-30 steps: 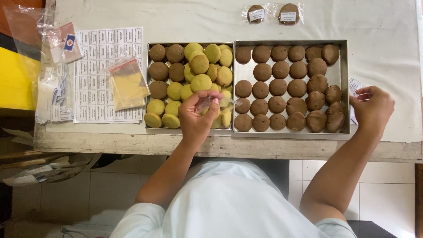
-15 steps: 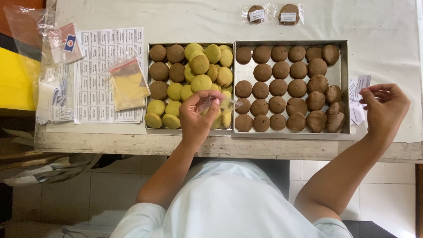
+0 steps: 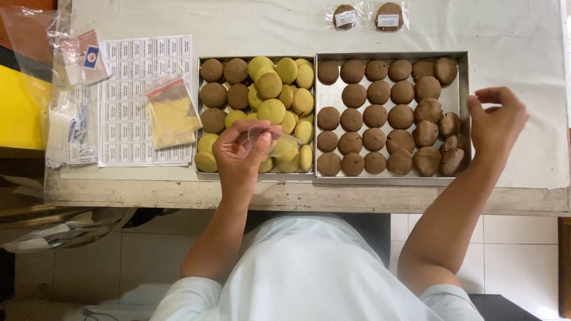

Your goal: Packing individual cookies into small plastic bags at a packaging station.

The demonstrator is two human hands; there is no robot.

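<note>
The clear plastic pouch [image 3: 270, 138] is small, thin and see-through, so the cookies beneath show through it. It is pinched between the thumb and fingers of the left hand [image 3: 241, 156] and juts out from the fingertips toward the right hand, held roughly level and slightly crumpled. Whether anything is inside it cannot be told. Directly under the left hand and pouch lie the yellow-green cookies [image 3: 279, 95], round and domed, heaped loosely and overlapping. Just left of the right hand [image 3: 495, 123], whose fingers are curled and hold nothing visible, lie the dark brown cookies [image 3: 386, 116], round, set in rows, with those nearest that hand crowded and tilted.
</note>
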